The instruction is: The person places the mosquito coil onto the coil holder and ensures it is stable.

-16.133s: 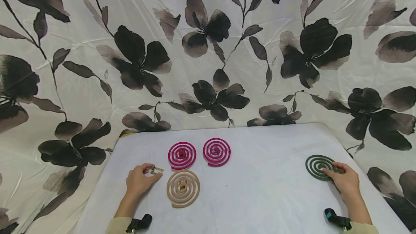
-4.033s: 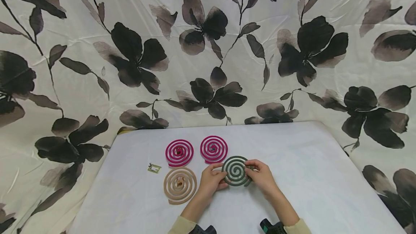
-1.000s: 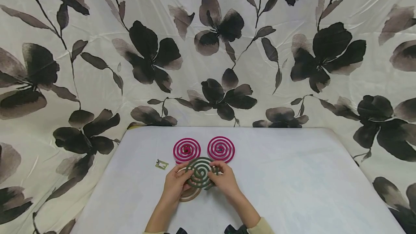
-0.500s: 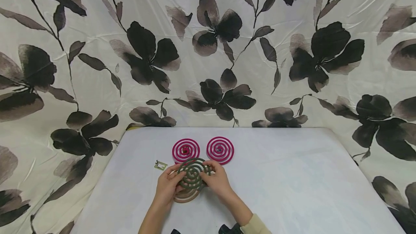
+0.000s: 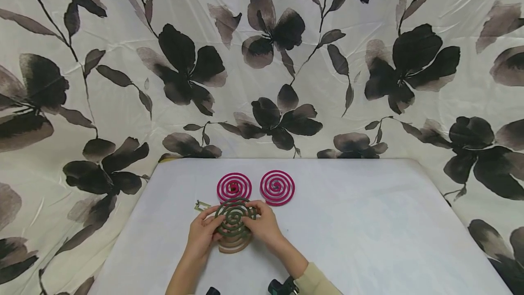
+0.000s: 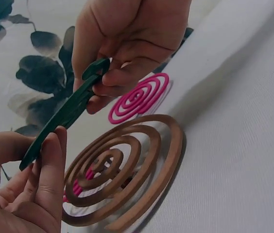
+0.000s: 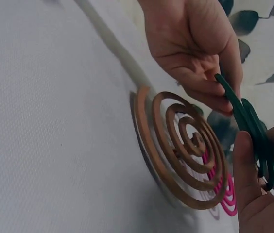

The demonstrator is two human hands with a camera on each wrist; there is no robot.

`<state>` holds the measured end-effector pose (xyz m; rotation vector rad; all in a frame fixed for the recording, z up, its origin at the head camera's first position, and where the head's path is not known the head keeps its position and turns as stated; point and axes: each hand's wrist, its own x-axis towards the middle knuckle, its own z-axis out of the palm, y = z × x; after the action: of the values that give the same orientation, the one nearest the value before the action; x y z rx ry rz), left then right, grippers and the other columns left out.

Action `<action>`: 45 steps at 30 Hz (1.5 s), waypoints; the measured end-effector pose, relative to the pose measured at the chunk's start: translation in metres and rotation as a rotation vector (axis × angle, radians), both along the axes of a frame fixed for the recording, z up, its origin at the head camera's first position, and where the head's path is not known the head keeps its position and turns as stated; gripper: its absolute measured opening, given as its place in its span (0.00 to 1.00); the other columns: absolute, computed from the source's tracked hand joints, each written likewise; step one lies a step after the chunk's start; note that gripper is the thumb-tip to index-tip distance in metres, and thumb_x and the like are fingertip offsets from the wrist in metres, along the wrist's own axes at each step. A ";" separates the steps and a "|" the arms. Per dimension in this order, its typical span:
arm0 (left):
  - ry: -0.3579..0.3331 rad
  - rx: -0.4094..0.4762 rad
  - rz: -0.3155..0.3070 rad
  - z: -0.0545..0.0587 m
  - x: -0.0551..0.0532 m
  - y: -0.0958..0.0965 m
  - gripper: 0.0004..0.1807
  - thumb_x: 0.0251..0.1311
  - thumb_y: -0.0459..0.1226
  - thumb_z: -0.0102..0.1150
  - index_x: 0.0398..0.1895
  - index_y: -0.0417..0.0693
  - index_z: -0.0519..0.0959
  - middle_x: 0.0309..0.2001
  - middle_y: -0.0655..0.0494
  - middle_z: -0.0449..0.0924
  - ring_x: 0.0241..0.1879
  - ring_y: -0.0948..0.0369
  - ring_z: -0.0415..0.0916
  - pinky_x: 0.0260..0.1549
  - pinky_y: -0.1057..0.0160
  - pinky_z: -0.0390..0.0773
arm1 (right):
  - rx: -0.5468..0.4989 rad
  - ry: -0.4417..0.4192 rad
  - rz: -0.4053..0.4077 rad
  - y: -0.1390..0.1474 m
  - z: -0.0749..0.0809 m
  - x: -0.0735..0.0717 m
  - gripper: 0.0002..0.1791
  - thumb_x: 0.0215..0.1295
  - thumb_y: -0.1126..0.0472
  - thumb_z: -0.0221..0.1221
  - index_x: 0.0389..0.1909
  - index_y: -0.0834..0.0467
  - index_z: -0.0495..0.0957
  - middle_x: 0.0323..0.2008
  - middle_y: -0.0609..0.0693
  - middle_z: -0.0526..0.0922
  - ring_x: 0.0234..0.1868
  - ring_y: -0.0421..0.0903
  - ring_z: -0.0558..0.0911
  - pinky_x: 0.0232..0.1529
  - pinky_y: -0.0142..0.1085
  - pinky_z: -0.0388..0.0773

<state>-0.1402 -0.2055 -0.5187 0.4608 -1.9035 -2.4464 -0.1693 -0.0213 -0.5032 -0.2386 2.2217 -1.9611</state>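
Observation:
A dark green mosquito coil (image 5: 234,217) is between my two hands, raised above a tan mosquito coil (image 5: 235,251). My left hand (image 5: 199,236) pinches its left edge with thumb and fingers. On the opposite edge, my right hand (image 5: 264,227) pinches it likewise. The green coil (image 6: 54,121) appears nearly edge-on in the left wrist view. The tan coil (image 7: 144,124) sits a little off the table, partly covered in the head view. Beside my left fingertips lies a small metal coil stand (image 5: 200,205), partly hidden by that hand.
Two pink mosquito coils lie behind my hands, a left one (image 5: 234,188) and a right one (image 5: 277,187), each with something small at its centre. The white table (image 5: 368,222) ends at a floral cloth (image 5: 274,140) hanging behind.
Earlier, my left hand held the metal stand while my right gripped the green coil at far right. The stand was put down; both hands carried the green coil left, over the tan one.

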 end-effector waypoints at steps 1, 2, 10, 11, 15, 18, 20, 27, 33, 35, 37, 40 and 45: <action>-0.001 -0.007 -0.001 0.000 0.000 -0.001 0.25 0.61 0.31 0.63 0.61 0.38 0.69 0.32 0.50 0.82 0.20 0.65 0.77 0.18 0.71 0.75 | 0.001 0.002 0.002 -0.002 -0.001 0.000 0.18 0.58 0.67 0.65 0.50 0.62 0.77 0.40 0.55 0.79 0.37 0.45 0.77 0.33 0.36 0.80; 0.000 -0.011 -0.001 0.000 0.000 -0.003 0.25 0.61 0.31 0.63 0.61 0.38 0.69 0.32 0.50 0.82 0.20 0.65 0.77 0.18 0.71 0.75 | 0.004 0.002 0.007 -0.003 -0.001 0.000 0.18 0.58 0.66 0.65 0.50 0.62 0.77 0.40 0.54 0.79 0.39 0.44 0.77 0.35 0.35 0.80; -0.007 -0.039 0.000 0.000 -0.002 -0.012 0.26 0.62 0.30 0.62 0.62 0.36 0.67 0.33 0.51 0.83 0.22 0.65 0.79 0.21 0.69 0.78 | 0.022 0.012 0.028 -0.012 -0.002 -0.002 0.17 0.60 0.66 0.64 0.50 0.60 0.77 0.42 0.51 0.79 0.45 0.45 0.78 0.41 0.38 0.80; -0.008 -0.044 -0.002 0.000 -0.002 -0.013 0.26 0.62 0.30 0.62 0.62 0.36 0.67 0.33 0.51 0.83 0.22 0.64 0.79 0.22 0.68 0.79 | 0.021 0.021 0.031 -0.013 -0.002 -0.002 0.17 0.59 0.66 0.64 0.50 0.60 0.77 0.42 0.51 0.79 0.47 0.46 0.77 0.43 0.40 0.80; -0.019 -0.070 -0.003 0.002 -0.001 -0.019 0.25 0.62 0.30 0.61 0.62 0.36 0.67 0.33 0.52 0.83 0.23 0.64 0.79 0.23 0.68 0.79 | 0.021 0.049 0.041 -0.017 -0.002 -0.002 0.16 0.58 0.67 0.64 0.49 0.59 0.77 0.44 0.51 0.79 0.49 0.48 0.76 0.47 0.41 0.79; -0.013 -0.103 -0.008 0.002 0.000 -0.023 0.25 0.63 0.30 0.60 0.61 0.34 0.66 0.32 0.52 0.83 0.23 0.64 0.78 0.23 0.68 0.79 | 0.034 0.054 0.049 -0.021 -0.003 -0.002 0.16 0.58 0.67 0.64 0.48 0.57 0.77 0.45 0.50 0.80 0.51 0.47 0.76 0.49 0.41 0.78; -0.008 -0.105 -0.010 0.002 0.000 -0.026 0.24 0.63 0.30 0.60 0.60 0.34 0.66 0.31 0.53 0.83 0.24 0.64 0.79 0.23 0.68 0.79 | 0.043 0.068 0.053 -0.023 -0.003 -0.002 0.16 0.58 0.67 0.64 0.48 0.58 0.77 0.46 0.49 0.80 0.53 0.48 0.76 0.51 0.42 0.77; -0.005 -0.090 0.007 0.005 -0.002 -0.031 0.22 0.63 0.30 0.60 0.57 0.35 0.66 0.31 0.53 0.83 0.24 0.64 0.79 0.23 0.68 0.79 | 0.053 0.079 0.072 -0.030 -0.002 -0.005 0.16 0.59 0.67 0.64 0.49 0.60 0.77 0.45 0.49 0.79 0.53 0.46 0.75 0.53 0.41 0.76; -0.034 -0.102 0.016 0.009 -0.004 -0.036 0.22 0.64 0.30 0.59 0.58 0.35 0.65 0.30 0.56 0.83 0.21 0.65 0.77 0.20 0.69 0.76 | 0.093 0.102 0.078 -0.037 0.000 -0.008 0.17 0.58 0.67 0.66 0.48 0.58 0.78 0.44 0.49 0.80 0.51 0.45 0.76 0.52 0.40 0.76; -0.041 -0.114 0.010 0.010 -0.005 -0.039 0.23 0.64 0.31 0.60 0.59 0.36 0.64 0.29 0.57 0.83 0.21 0.66 0.77 0.19 0.70 0.75 | 0.108 0.106 0.074 -0.040 0.001 -0.010 0.16 0.57 0.66 0.66 0.48 0.57 0.78 0.45 0.48 0.80 0.51 0.44 0.76 0.51 0.39 0.76; -0.045 -0.117 0.004 0.011 -0.006 -0.042 0.24 0.64 0.31 0.60 0.59 0.36 0.63 0.29 0.58 0.82 0.22 0.66 0.77 0.19 0.70 0.74 | 0.113 0.102 0.077 -0.043 0.002 -0.011 0.16 0.58 0.66 0.66 0.47 0.56 0.78 0.45 0.48 0.80 0.49 0.43 0.76 0.50 0.38 0.76; -0.040 -0.112 -0.002 0.011 -0.009 -0.046 0.24 0.64 0.32 0.60 0.60 0.36 0.62 0.30 0.58 0.83 0.23 0.66 0.78 0.20 0.70 0.75 | 0.104 0.088 0.080 -0.047 0.003 -0.014 0.16 0.57 0.66 0.67 0.47 0.56 0.79 0.45 0.48 0.80 0.48 0.42 0.76 0.47 0.36 0.77; -0.037 -0.123 -0.002 0.010 -0.012 -0.052 0.24 0.64 0.32 0.60 0.59 0.36 0.62 0.30 0.58 0.83 0.23 0.66 0.78 0.21 0.70 0.76 | 0.095 0.088 0.078 -0.054 0.005 -0.018 0.16 0.56 0.68 0.67 0.45 0.57 0.79 0.43 0.49 0.80 0.46 0.40 0.77 0.45 0.33 0.77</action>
<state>-0.1524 -0.2579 -0.5084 0.5026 -2.0542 -2.3205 -0.1875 -0.0749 -0.4983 -0.3994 2.3152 -1.8335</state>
